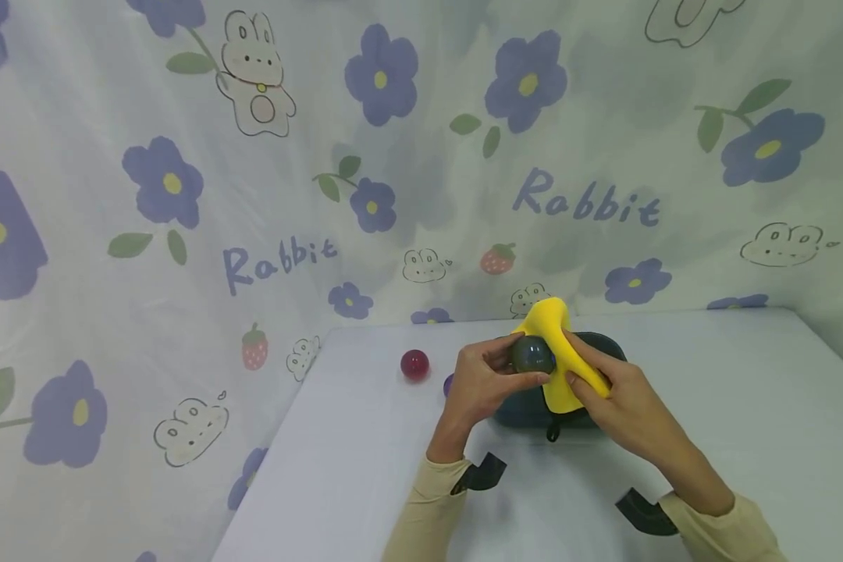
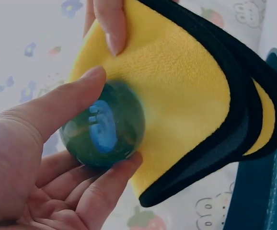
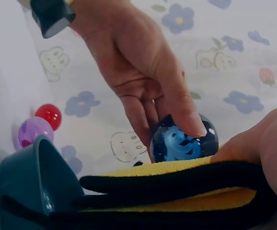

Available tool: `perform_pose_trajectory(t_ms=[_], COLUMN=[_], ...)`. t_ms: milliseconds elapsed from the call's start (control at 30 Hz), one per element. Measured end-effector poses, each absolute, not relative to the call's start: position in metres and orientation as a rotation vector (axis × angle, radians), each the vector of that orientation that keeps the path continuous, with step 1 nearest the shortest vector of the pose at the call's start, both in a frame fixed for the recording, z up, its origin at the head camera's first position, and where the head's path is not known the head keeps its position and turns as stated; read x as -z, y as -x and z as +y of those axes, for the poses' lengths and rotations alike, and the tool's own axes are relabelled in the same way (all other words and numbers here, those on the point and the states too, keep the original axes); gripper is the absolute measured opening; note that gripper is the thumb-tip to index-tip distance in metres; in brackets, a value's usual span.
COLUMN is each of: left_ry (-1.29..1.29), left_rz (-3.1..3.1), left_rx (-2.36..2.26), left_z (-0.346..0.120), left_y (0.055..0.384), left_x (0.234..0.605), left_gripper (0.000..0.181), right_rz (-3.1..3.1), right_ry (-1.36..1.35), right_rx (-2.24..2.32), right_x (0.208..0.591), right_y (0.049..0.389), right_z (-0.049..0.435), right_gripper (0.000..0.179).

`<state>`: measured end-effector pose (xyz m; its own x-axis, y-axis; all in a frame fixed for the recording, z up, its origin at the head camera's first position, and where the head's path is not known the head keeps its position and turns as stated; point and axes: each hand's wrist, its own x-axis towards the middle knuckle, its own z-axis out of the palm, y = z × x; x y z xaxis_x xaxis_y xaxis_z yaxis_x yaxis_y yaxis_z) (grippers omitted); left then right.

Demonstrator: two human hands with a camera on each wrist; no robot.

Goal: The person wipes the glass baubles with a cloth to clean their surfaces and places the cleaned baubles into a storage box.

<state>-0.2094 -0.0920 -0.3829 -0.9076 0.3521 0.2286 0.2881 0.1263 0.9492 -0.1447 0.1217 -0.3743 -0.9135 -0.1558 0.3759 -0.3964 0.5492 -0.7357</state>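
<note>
My left hand point(image 1: 482, 382) grips a dark, see-through ball point(image 1: 533, 355) between thumb and fingers; a blue shape shows inside the ball point(image 2: 102, 127) in the left wrist view. A folded yellow cloth point(image 1: 564, 367) with a black edge is pinched in my right hand point(image 1: 621, 398). The cloth's yellow face lies against the ball's right side. Both hands are raised over a dark teal basin point(image 1: 516, 410), which the cloth and hands partly cover. In the right wrist view, the thumb of the left hand point(image 3: 153, 62) presses on the ball's top.
A red ball point(image 1: 414, 365) lies on the white table point(image 1: 337, 468) left of the basin. Near it a purple ball point(image 3: 36, 132) sits close to the basin's rim, mostly hidden by my left hand in the head view. Behind the table hangs a flower-and-rabbit patterned curtain point(image 1: 435, 156).
</note>
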Motion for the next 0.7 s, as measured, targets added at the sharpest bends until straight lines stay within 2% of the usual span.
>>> perform_pose_trajectory(t_ms=[267,700], left_ry=[-0.646,-0.712], left_rz=[2.336,2.594], left_rx=[-1.962,-1.747], left_z=[-0.0904,-0.0884], left_y=[0.2089,0.2067], left_x=[0.3811,0.3809], left_gripper=[0.063,0.064], right_rz=[-2.522,-2.446], right_ry=[-0.501,-0.505], right_rx=[-1.234,-1.167], right_x=[0.3754,0.377], right_y=[0.1448,0.1443], right_z=[0.1189,0.1134], right_gripper=[0.061,0.062])
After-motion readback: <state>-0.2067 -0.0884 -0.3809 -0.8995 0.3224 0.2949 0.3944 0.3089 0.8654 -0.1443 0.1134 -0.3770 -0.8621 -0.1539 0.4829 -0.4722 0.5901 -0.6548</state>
